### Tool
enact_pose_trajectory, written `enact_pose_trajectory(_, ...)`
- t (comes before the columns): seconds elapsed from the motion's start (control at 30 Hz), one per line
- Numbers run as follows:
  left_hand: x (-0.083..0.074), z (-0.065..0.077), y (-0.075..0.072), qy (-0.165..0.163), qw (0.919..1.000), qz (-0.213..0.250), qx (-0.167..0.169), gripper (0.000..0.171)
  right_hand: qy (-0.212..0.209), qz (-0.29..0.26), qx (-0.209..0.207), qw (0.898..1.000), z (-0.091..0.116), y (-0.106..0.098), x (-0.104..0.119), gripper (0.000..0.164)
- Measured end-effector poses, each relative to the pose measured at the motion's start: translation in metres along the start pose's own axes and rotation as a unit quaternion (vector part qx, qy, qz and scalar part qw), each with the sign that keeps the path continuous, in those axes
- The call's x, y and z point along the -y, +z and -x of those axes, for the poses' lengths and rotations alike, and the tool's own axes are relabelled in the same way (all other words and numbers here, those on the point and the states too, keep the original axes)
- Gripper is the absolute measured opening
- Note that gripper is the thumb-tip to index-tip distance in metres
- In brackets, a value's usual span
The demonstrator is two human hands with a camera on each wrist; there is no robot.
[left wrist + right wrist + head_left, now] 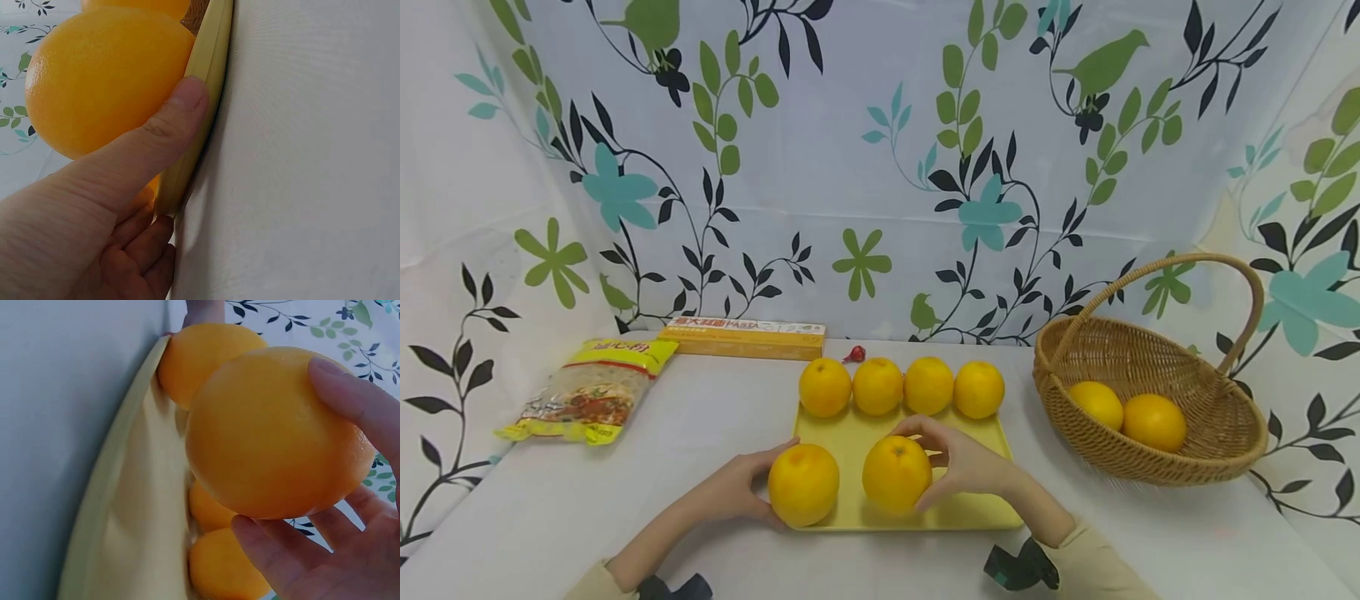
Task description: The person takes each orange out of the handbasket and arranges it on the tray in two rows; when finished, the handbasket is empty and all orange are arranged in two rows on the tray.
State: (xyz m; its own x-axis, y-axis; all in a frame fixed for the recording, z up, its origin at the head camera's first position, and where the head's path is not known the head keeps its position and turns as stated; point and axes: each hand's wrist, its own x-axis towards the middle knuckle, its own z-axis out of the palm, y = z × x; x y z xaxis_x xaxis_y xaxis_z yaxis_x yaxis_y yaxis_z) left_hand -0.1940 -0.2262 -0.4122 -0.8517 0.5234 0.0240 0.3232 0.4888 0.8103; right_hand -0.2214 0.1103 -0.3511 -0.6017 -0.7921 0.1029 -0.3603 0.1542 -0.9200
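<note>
A yellow tray [977,508] lies on the table with a row of several oranges [878,387] along its far side. Another orange [803,485] sits at the tray's near left corner. Beside it my left hand [739,490] grips that corner; in the left wrist view the thumb [181,109] presses the tray's rim and the fingers [147,250] curl at its edge. My right hand [972,463] holds an orange [275,434] from its right side, thumb and fingers spread around it. This orange appears raised above the tray, near its middle.
A wicker basket [1157,350] with a tall handle stands at the right, two oranges [1153,422] inside. A yellow food bag [598,387] lies at the left. Near the back cloth are a long orange-and-white box [745,339] and a small red item [855,354].
</note>
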Motion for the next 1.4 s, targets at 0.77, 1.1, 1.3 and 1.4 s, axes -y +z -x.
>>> enact_pose_trajectory(0.77,-0.003,0.003,0.0,-0.012,0.9999,-0.007,-0.002,0.096,0.017,0.008,0.004,1.0,-0.002,0.015,-0.014,0.069)
enact_pose_trajectory(1.1,-0.002,0.001,0.0,-0.003,0.9999,-0.009,0.003,0.093,0.031,0.036,-0.011,0.999,-0.001,0.019,-0.02,0.07)
enact_pose_trajectory(1.3,-0.004,0.0,-0.001,-0.007,0.9999,-0.012,-0.005,0.095,0.022,0.058,-0.013,0.998,-0.003,0.017,-0.022,0.075)
enact_pose_trajectory(1.4,-0.004,0.001,-0.001,-0.003,0.9999,-0.01,-0.002,0.095,0.019,0.066,-0.008,0.998,-0.002,0.017,-0.022,0.079)
